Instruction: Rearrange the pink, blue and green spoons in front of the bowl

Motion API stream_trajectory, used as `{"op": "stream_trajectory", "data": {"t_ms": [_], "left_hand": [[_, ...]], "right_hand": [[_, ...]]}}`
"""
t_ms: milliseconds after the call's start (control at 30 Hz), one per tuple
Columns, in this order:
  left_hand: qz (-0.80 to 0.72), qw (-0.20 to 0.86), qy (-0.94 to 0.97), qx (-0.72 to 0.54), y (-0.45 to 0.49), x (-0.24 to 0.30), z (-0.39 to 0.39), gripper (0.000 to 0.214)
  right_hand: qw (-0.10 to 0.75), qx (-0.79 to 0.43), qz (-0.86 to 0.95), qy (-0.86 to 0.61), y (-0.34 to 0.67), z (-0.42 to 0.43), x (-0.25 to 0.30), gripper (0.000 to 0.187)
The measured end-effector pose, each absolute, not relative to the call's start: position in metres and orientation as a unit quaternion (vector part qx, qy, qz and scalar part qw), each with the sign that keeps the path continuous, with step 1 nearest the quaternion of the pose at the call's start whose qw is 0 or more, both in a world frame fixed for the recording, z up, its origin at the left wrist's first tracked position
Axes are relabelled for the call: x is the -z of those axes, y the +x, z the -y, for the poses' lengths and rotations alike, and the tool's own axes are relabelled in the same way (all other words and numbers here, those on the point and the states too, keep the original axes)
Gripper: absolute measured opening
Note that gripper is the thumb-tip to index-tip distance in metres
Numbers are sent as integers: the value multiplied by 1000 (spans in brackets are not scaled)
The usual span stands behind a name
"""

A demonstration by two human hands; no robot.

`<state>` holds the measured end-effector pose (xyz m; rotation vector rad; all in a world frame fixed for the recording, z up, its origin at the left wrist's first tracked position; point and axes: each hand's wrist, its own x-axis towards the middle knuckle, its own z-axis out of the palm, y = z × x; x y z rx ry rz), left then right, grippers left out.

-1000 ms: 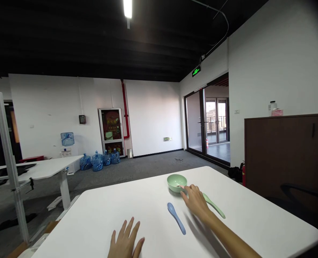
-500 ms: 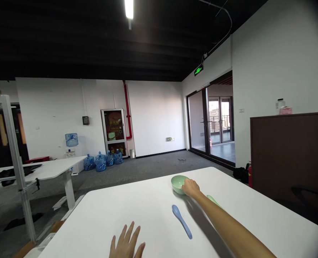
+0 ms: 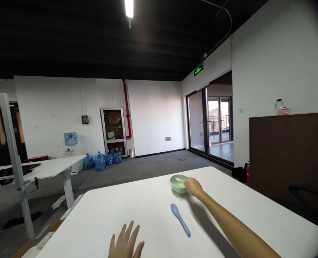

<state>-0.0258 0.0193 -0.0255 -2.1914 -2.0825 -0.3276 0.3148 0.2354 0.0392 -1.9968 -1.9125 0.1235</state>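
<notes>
A green bowl [image 3: 177, 189] stands upright near the far edge of the white table [image 3: 153, 208]. My right hand [image 3: 194, 187] is at the bowl's right rim, fingers closed on the handle end of a pink spoon [image 3: 179, 180]. The spoon's head points left over the inside of the bowl; whether it touches the bottom I cannot tell. A blue spoon [image 3: 180, 220] lies on the table between my two hands. Behind my right forearm, a green spoon is almost wholly hidden. Near the front edge, my left hand [image 3: 125, 243] rests with fingers spread, holding nothing.
To the left is another white table [image 3: 59, 166] with a metal post [image 3: 15, 154] before it. Several blue water bottles [image 3: 100, 162] stand on the floor by the wall. A brown cabinet [image 3: 285, 150] is on the right, beyond the table's right edge.
The pink spoon, hidden before, now shows over the bowl. My right hand has shifted slightly right and turned at the rim. My left hand remains in place.
</notes>
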Motion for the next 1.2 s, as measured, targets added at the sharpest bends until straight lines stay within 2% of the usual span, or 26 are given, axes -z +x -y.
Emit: {"op": "stream_trajectory", "data": {"t_ms": [167,467,800,1200], "left_hand": [[677,63,-726,106,-18,22,-14,53],[683,59,-723,85,-5,6,-7,53],[672,75,-730,99,-7,14,-9,52],[673,66,-728,111,-6,17,-11,51]], "right_hand": [[204,-17,691,-693,347,-211,-48,40],[221,9,680,-699,397,-182,-31,35],[178,12,651,-738,432,-163,-7,37],[170,-53,599,-781,466,-155,20,37]]}}
